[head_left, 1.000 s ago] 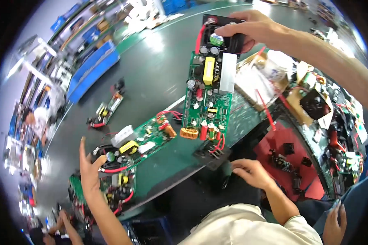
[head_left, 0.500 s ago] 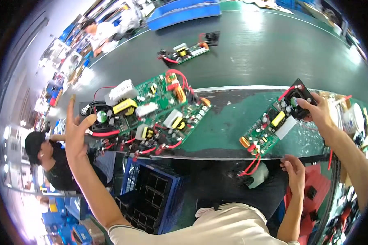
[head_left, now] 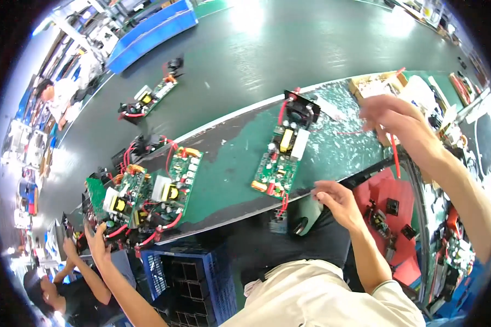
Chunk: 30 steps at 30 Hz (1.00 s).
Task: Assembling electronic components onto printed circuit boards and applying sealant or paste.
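Note:
At the far left, my left hand (head_left: 99,248) grips the fan end of a green circuit board (head_left: 96,194) in a crowded group. Beside it sits another circuit board (head_left: 183,171) with a yellow transformer and red wires. My right hand (head_left: 341,204) is raised near the bench's front edge, thumb and fingers slightly curled and apart, with nothing seen in it. Ahead of it lies a single circuit board (head_left: 281,166), its black fan plate (head_left: 303,106) at the far end and red wires hanging over the edge. A co-worker's blurred hand (head_left: 395,117) hovers right of that board.
A blue bin (head_left: 153,35) and one more circuit board (head_left: 150,98) rest on the dark belt behind. Below the bench stands a blue crate (head_left: 210,283) with black dividers. Red sheets (head_left: 390,218) carry small parts at right. Another person's hands (head_left: 71,250) work at left.
The view has swung right and tilted. The co-worker's hand from the right has let go of the single board and drawn away. That board now lies on the bench. My left hand stays at the left group.

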Each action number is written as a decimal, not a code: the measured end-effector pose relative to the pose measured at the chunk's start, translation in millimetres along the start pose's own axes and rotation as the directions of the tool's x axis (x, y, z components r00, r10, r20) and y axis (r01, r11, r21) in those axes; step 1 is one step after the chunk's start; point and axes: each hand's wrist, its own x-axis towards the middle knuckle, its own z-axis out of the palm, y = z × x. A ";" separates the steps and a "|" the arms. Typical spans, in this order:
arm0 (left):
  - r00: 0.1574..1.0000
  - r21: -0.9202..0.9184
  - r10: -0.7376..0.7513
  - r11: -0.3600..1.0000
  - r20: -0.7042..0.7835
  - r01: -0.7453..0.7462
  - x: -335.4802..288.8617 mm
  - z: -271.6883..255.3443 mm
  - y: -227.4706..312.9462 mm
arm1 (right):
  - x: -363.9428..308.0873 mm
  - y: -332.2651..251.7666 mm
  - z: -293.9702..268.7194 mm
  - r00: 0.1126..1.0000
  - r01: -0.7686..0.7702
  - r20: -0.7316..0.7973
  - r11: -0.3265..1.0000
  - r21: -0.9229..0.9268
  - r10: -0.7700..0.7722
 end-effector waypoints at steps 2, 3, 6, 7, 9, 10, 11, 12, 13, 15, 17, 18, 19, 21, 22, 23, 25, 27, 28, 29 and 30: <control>0.992 0.008 -0.037 0.999 0.117 0.037 20.4 12.4 -14.9 | -14.5 -1.5 -2.7 0.999 -0.029 -0.035 1.000 0.001 0.029; 0.988 0.009 -0.038 0.999 0.152 0.037 14.0 34.7 -5.6 | -21.8 -3.1 -5.2 1.000 -0.021 -0.015 1.000 0.001 0.021; 0.984 0.357 0.160 0.917 0.081 -0.179 7.0 20.5 -4.3 | -30.1 -12.4 -6.7 1.000 -0.019 -0.003 1.000 -0.007 0.019; 0.922 0.633 0.380 0.697 0.069 -0.335 1.5 21.0 2.8 | -29.9 -15.8 -7.6 1.000 -0.010 -0.022 1.000 0.018 0.011; 0.797 0.839 0.604 0.425 0.017 -0.339 -28.2 38.4 35.6 | -24.4 -21.0 -11.8 0.997 0.005 -0.073 1.000 0.004 -0.005; 0.792 0.581 0.610 0.648 -0.010 -0.492 -35.9 46.2 49.0 | -21.1 -24.9 -7.9 0.999 0.016 -0.032 0.999 0.031 -0.015; 0.830 0.367 0.555 0.761 0.056 -0.534 -62.6 92.3 71.5 | -17.8 -26.9 -3.5 1.000 0.021 -0.016 0.999 0.039 -0.021; 0.849 0.144 0.511 0.838 0.134 -0.527 -100.5 147.4 101.3 | -13.1 -27.6 3.9 0.994 0.060 0.081 0.993 0.105 -0.069; 0.796 -0.057 0.547 0.831 0.260 -0.553 -117.9 186.6 116.2 | -8.7 -30.6 20.7 0.975 0.096 0.182 0.978 0.186 -0.131; 0.633 -0.376 0.619 0.785 0.465 -0.492 -164.1 275.9 154.2 | 8.4 -36.4 72.3 0.902 0.236 0.210 0.837 0.495 -0.378; 0.609 -0.617 0.557 0.775 0.565 -0.137 -183.6 336.2 181.1 | 14.2 -37.4 126.9 0.893 0.002 0.354 0.789 0.614 -0.278; 0.584 -0.584 0.579 0.785 0.569 -0.209 -195.9 367.6 192.8 | 9.6 -35.2 144.7 0.885 -0.229 0.438 0.669 0.707 -0.160; 0.560 -0.548 0.600 0.787 0.571 -0.285 -204.6 391.7 205.5 | 0.6 -33.9 159.1 0.840 -0.441 0.539 0.494 0.749 -0.067; 0.291 -0.400 0.640 0.709 0.711 -0.581 -205.4 438.8 211.9 | -15.8 -29.0 170.1 0.785 -0.504 0.611 0.467 0.726 -0.103; 0.155 -0.350 0.574 0.668 0.804 -0.656 -213.4 456.2 214.6 | -20.9 -23.0 170.3 0.760 -0.575 0.644 0.373 0.728 -0.086; 0.026 -0.313 0.481 0.608 0.876 -0.730 -221.2 471.8 217.0 | -24.6 -15.7 171.6 0.731 -0.639 0.678 0.274 0.719 -0.076; -0.068 -0.314 0.439 0.518 0.896 -0.795 -221.3 498.5 212.3 | -31.4 -7.1 185.6 0.610 -0.751 0.780 0.213 0.625 -0.142; -0.074 -0.236 0.344 0.457 0.936 -0.857 -218.3 514.0 210.0 | -30.7 -5.9 185.5 0.591 -0.772 0.773 0.116 0.625 -0.231; -0.113 -0.256 0.296 0.507 0.949 -0.823 -215.4 521.1 207.0 | -31.9 -6.7 182.4 0.597 -0.767 0.767 0.115 0.632 -0.233; -0.117 -0.259 0.296 0.505 0.948 -0.824 -209.8 525.9 204.6 | -35.6 -7.3 177.8 0.572 -0.784 0.795 0.148 0.602 -0.202; -0.100 -0.212 0.247 0.483 0.964 -0.850 -207.9 527.2 200.8 | -39.7 -6.3 171.6 0.547 -0.803 0.820 0.175 0.570 -0.167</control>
